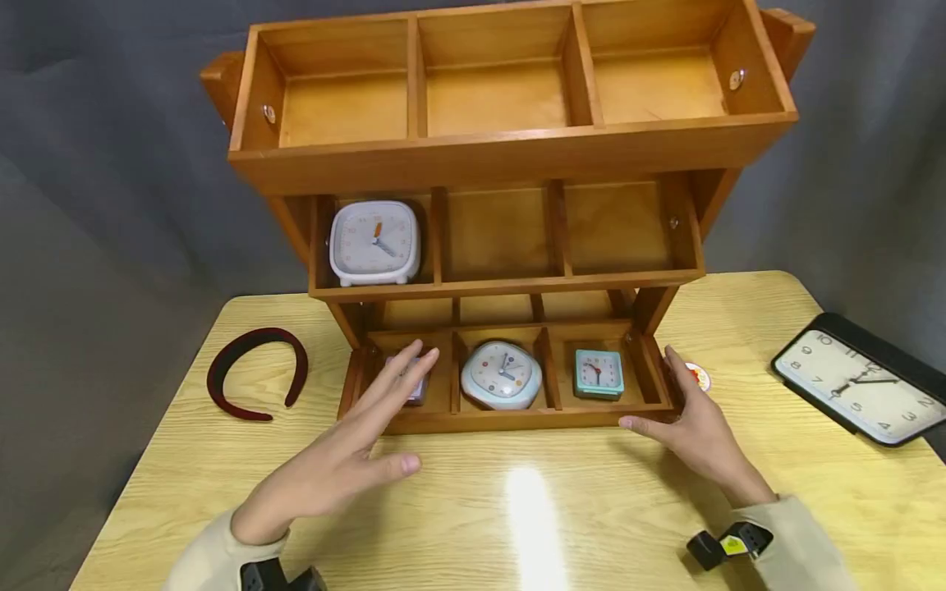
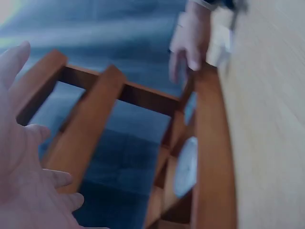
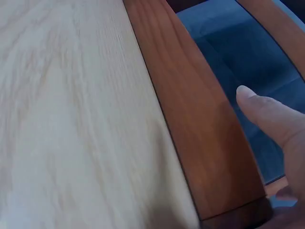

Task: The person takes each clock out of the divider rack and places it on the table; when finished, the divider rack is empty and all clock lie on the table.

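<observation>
Hovering left hand (image 1: 328,476): fingers straight and spread, holding nothing; overlaps the lower tray's left end in the head view, contact unclear.
Right hand (image 1: 700,435): thumb and fingers apart about the tray's right front corner; nearer to it, though pressure cannot be told.
Lower tray (image 1: 517,420): between and just beyond the hands, long axis left to right.
Wooden rack (image 1: 510,160): rises above that tray, upper compartments parallel.

My left hand (image 1: 331,461): fingers straight and slanting forward, thumb held well apart from them.
My right hand (image 1: 704,437): index finger stretched forward, thumb pointing inward, a wide gap between the two.
</observation>
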`<state>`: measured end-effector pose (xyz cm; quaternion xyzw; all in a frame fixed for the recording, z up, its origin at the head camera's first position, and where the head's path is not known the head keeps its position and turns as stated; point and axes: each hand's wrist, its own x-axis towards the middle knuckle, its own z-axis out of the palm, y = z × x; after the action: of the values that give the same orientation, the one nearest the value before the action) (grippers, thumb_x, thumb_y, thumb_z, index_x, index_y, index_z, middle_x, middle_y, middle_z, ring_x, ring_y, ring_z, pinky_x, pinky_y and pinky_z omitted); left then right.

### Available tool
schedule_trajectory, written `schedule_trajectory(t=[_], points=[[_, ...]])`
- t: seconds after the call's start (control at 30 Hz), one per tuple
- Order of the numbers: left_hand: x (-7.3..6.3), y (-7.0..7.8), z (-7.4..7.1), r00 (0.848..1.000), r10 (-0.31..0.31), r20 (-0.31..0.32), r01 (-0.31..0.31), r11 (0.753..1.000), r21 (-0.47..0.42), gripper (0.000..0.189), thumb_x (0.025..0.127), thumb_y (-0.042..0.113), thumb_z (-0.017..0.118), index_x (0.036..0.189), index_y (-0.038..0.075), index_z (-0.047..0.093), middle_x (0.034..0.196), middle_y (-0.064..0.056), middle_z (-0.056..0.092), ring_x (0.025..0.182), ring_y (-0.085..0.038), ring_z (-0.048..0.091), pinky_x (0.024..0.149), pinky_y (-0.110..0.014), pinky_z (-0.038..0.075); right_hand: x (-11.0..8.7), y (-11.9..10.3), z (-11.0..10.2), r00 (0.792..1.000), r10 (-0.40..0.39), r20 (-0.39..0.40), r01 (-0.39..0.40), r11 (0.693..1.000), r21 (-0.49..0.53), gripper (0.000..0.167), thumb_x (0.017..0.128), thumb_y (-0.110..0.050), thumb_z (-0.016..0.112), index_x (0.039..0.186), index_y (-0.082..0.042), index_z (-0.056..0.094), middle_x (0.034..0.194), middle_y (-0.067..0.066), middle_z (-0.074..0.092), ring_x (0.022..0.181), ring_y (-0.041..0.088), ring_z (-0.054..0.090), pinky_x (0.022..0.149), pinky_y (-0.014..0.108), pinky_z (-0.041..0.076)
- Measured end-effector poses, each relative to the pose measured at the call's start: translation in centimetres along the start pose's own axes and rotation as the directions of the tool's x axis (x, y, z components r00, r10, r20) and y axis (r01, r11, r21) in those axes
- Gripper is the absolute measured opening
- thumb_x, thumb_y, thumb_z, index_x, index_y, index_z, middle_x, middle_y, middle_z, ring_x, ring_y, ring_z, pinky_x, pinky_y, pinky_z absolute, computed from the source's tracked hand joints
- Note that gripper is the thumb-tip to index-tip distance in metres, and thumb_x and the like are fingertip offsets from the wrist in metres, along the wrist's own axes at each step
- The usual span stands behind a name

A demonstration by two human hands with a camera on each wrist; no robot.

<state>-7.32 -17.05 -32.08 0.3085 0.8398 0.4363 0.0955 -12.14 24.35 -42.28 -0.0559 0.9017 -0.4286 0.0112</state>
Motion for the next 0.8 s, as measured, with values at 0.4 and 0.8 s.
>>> schedule_trajectory(t=[0.4,0.8], points=[[1.2,3.6,-3.3,0.978,0.046,-0.202,0.004,0.970,0.241,0.096,0.085,0.023,0.074,0.155,0.033,0.008,0.163,0.000,0.003,0.150,-0.024,0.007,0.109,-0.065,0.021,0.6,0.7,1.0,0.999,0.017,-0.028,-0.017,1.000,-0.009,0.113,0.078,-0.039,0.079,0.156,-0.015,0.002,0.151,0.032,0.030,0.126,0.053,0.044,0.098,0.061,0.038],[7.9,5.1,-8.5,0.916,-0.012,-0.400,0.244,0.809,0.534,0.076,0.087,0.032,0.067,0.150,0.013,0.030,0.149,-0.026,0.029,0.132,-0.045,0.035,0.103,-0.059,0.035,0.6,1.2,1.3,0.999,0.005,-0.045,-0.005,1.000,-0.011,0.111,0.079,-0.039,0.078,0.156,-0.019,0.001,0.151,0.033,0.028,0.126,0.055,0.043,0.097,0.062,0.039]])
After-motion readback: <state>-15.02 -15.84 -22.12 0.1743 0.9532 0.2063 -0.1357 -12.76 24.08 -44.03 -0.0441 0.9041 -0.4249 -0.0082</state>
